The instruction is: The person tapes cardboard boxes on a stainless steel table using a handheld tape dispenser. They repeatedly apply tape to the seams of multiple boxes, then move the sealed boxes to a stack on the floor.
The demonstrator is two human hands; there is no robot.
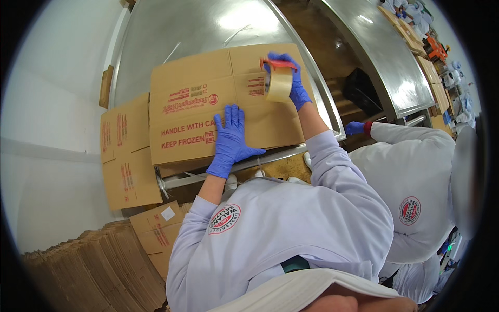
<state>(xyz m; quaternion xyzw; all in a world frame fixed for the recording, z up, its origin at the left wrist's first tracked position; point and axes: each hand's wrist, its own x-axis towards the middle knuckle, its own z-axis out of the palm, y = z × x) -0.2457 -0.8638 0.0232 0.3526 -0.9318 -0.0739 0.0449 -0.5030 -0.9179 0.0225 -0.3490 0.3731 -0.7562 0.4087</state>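
Observation:
A flattened cardboard carton (187, 82) with red print lies on the stainless steel table (175, 19) before me. My left hand (230, 136), in a blue glove, presses on its near part with the fingers spread and the thumb by the near edge. Over the carton's far right part, my right hand (286, 70), also gloved in blue, grips a red tape dispenser (278, 63) that carries a wide roll of clear yellowish packing tape (280, 84). The dispenser is slightly blurred. Whether tape touches the carton I cannot tell.
More flat cartons (128, 156) lean at the left by the white wall. Below them stands a tall stack of cardboard (101, 265). A co-worker in white (401, 175) is close at my right, near a second steel table (374, 50) and a black bin (360, 91).

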